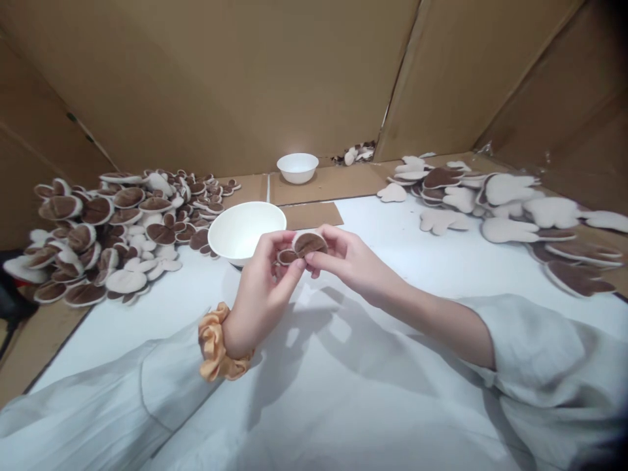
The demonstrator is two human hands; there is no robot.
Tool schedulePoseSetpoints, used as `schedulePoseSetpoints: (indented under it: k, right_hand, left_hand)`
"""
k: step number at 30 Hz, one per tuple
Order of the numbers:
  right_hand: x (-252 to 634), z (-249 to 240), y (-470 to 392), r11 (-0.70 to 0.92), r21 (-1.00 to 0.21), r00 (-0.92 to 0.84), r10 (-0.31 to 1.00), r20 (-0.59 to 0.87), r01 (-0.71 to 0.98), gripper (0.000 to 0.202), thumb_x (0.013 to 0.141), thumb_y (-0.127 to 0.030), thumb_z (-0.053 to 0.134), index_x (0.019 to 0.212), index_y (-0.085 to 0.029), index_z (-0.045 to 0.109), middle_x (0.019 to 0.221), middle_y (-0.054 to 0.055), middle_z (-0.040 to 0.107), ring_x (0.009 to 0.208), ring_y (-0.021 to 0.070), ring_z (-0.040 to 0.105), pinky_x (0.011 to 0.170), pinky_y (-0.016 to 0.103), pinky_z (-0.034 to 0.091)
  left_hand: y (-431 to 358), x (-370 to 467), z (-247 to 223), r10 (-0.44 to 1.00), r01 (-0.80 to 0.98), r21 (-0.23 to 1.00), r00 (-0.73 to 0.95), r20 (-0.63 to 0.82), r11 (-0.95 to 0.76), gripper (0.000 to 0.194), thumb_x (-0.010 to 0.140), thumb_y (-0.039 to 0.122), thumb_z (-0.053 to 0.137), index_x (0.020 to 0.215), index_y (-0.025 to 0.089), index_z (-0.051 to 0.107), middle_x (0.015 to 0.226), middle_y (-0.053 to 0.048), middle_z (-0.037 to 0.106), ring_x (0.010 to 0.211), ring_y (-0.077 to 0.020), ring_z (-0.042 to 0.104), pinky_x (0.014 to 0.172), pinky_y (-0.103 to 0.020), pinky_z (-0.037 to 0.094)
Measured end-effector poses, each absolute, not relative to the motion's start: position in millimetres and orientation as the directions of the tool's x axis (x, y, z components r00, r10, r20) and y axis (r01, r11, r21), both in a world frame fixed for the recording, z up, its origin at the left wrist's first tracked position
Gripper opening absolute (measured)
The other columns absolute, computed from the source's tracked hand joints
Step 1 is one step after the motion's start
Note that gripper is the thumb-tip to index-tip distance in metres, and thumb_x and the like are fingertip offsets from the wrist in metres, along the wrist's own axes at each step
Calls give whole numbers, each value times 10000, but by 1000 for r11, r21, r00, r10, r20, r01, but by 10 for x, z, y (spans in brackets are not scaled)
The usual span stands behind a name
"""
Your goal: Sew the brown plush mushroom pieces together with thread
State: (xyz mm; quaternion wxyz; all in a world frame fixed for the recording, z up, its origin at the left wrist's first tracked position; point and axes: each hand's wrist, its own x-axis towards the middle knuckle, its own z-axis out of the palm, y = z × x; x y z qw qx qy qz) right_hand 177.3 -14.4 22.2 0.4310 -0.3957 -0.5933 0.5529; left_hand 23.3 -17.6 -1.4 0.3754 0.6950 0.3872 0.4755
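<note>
Between my two hands, above the white tabletop, is a small brown plush piece (pixel 310 243) with a pale edge and rounded lobes. My left hand (pixel 269 271) pinches its left side, the thumb lying on its front. From the other side my right hand (pixel 346 258) grips it between thumb and fingers. Some of the fingertips are hidden behind the piece. Just behind my left hand stands a large white bowl (pixel 235 229), partly covered by that hand. An orange scrunchie (pixel 216 343) circles my left wrist.
A heap of brown-and-white plush pieces (pixel 125 216) lies to the left. More pieces, larger and paler (pixel 507 190), are piled at the right. A smaller white bowl (pixel 297 170) stands at the back before a cardboard wall (pixel 220 78), near a little pile of scraps (pixel 359 154).
</note>
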Motion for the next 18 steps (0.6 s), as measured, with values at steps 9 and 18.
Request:
schedulePoseSetpoints:
  k: [9, 18]
  right_hand:
    - [1756, 202, -130, -14, -998, -288, 958, 3, -56, 74, 706, -117, 470, 664, -168, 502, 650, -11, 543, 543, 84, 481, 540, 243, 418]
    - [1870, 257, -54, -23, -994, -517, 853, -76, 109, 67, 728, -158, 530, 794, -167, 533, 716, 27, 586, 627, 135, 571, 525, 263, 487]
  left_hand:
    - [-196, 257, 13, 907, 204, 887, 179, 382, -414, 271, 760, 163, 562, 1015, 182, 473, 955, -40, 529, 832, -130, 531, 684, -233, 428]
    - [-183, 244, 76, 959, 85, 968, 176, 221, -238, 330, 730, 175, 572, 1031, 177, 439, 863, -14, 529, 725, -101, 555, 668, -235, 478]
